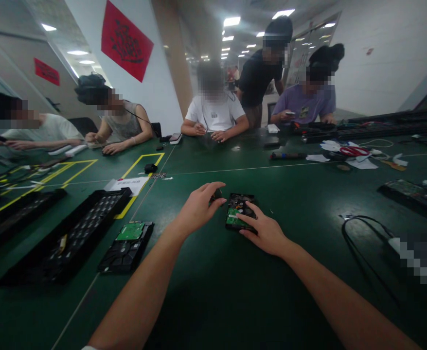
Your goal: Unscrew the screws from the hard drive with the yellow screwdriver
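Observation:
A hard drive (231, 218) with a green circuit board lies on the green table in front of me. My right hand (262, 226) grips it lightly, fingers over its top and thumb by its near edge. Just left of the drive, my left hand (201, 206) is raised above the table. Its thumb and fingers curl around a small dark round object (216, 195), partly hidden, whose kind I cannot make out. Another hard drive (128, 247), also with a green board, lies left of my left forearm.
Long black trays (85, 231) stand at left, one holding a small yellowish piece. A printed paper (131, 185) lies behind them. At right are a black cable (366, 218), another drive-like device (412, 194) and a wire pile (355, 151). Several people sit or stand across the table.

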Demonstrator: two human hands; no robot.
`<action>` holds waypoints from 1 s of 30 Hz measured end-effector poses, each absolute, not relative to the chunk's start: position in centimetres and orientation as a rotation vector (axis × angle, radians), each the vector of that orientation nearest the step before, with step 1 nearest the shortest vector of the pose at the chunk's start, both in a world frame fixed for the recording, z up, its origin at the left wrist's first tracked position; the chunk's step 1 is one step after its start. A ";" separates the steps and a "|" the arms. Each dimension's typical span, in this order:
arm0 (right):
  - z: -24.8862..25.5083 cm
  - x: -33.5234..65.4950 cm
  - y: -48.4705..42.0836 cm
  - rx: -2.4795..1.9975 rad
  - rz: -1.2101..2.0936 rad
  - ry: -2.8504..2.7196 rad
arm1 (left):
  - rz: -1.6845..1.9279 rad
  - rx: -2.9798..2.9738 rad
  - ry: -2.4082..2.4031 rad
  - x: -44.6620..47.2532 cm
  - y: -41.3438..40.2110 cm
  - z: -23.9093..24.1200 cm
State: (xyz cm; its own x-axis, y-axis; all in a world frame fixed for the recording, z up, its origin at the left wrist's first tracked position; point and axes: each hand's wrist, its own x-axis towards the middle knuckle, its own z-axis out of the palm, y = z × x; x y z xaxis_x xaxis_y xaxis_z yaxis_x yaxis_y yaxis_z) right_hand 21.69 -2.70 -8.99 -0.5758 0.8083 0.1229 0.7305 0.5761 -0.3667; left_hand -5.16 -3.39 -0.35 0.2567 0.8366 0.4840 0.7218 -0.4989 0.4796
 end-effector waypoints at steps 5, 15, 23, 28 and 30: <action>-8.8 21.8 -2.8 -1.274 0.432 -2.521 | 1.047 2.366 1.465 -5.0 -3.2 -0.8; -8.9 21.8 -2.7 -1.286 0.446 -2.524 | 1.081 2.378 1.446 -5.2 -3.4 -0.6; -8.8 21.7 -2.6 -1.289 0.455 -2.530 | 1.072 2.381 1.445 -5.3 -3.3 -0.6; -8.9 21.7 -2.7 -1.280 0.458 -2.521 | 1.065 2.411 1.439 -5.3 -3.4 -0.6; -8.8 21.6 -2.7 -1.285 0.460 -2.524 | 1.047 2.429 1.428 -5.2 -3.4 -0.6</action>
State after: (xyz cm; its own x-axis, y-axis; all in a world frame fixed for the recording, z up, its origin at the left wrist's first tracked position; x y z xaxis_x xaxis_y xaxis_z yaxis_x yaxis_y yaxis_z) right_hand 21.65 -2.73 -8.79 -0.5694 0.8165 0.0953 0.7305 0.5557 -0.3969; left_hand -5.21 -3.42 -0.61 0.3093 0.8113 0.4960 0.7169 -0.5417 0.4389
